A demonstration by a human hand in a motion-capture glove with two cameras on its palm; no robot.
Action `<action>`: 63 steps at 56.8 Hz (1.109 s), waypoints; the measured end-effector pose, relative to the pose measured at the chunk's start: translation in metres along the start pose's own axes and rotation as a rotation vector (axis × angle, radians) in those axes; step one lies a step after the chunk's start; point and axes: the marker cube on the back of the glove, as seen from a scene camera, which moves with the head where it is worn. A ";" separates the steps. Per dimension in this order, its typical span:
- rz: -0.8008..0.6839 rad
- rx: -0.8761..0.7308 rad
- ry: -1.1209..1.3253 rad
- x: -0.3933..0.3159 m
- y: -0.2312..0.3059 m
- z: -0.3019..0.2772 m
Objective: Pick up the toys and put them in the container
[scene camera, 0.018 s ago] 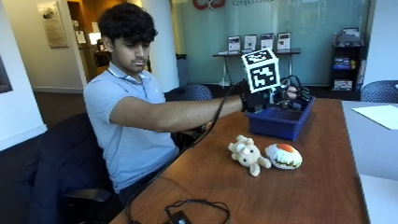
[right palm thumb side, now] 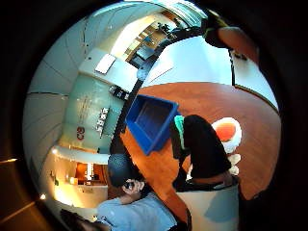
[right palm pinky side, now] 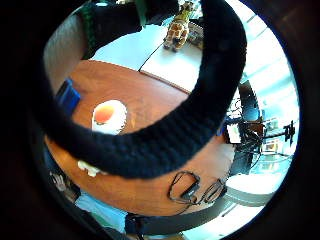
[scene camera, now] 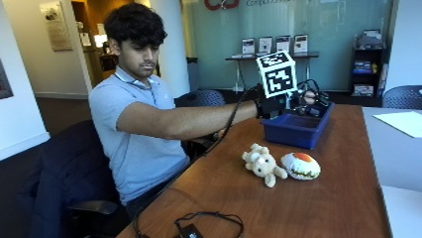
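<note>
1. At the left of the outside view we saw a black cable (scene camera: 204, 220) lying on the near end of the wooden tabletop (scene camera: 330, 208), well apart from the toys.
2. Further right lay the cream plush animal (scene camera: 262, 163) on its side on the tabletop, with the round white-and-orange plush toy (scene camera: 300, 165) just beside it, perhaps touching. Both sat near the blue container (scene camera: 298, 128) but outside it.
3. We judged both toys soft and light, easy to squash and not fragile. The animal looked best taken round its body, not by a thin limb; the round toy would want a wide grip across its middle, since its smooth curve might slip from a fingertip pinch.
4. Over the container hovered the gloved right hand (scene camera: 280, 105), at the end of an outstretched arm. We could not tell whether it was clenched, released or grasping anything: the marker hid it in the outside view, and the palm views showed only dark glove parts.
5. The thumb-side palm view showed the container's inside (right palm thumb side: 153, 120) as bare blue, as far as we could see.
6. On the white tabletop beyond stood a giraffe toy (right palm pinky side: 178, 27), well apart from the rest.
</note>
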 end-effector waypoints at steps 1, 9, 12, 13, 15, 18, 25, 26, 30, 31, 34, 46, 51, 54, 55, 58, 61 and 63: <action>0.037 0.025 -0.016 0.017 0.005 -0.004; 0.115 0.030 -0.015 0.040 0.010 -0.010; 0.120 -0.008 -0.004 0.037 0.010 -0.005; 0.123 -0.022 0.000 0.037 0.010 -0.003; 0.134 -0.049 0.009 0.036 0.009 0.002; 0.153 -0.095 0.015 0.036 0.008 0.011; 0.206 -0.231 0.032 0.039 0.007 0.047; 0.216 -0.255 0.041 0.040 0.007 0.054; 0.262 -0.362 0.050 0.044 0.005 0.084; 0.272 -0.397 0.047 0.045 0.006 0.091; 0.292 -0.511 0.019 0.047 0.007 0.111; 0.278 -0.653 -0.087 0.052 0.008 0.163; 0.232 -0.426 -0.060 0.045 -0.005 0.167; 0.213 -0.300 -0.022 0.047 -0.010 0.159; 0.208 -0.278 -0.014 0.047 -0.011 0.156; 0.198 -0.248 -0.027 0.042 -0.016 0.147; 0.188 -0.224 -0.080 0.028 -0.025 0.133; 0.171 -0.201 -0.111 0.014 -0.033 0.122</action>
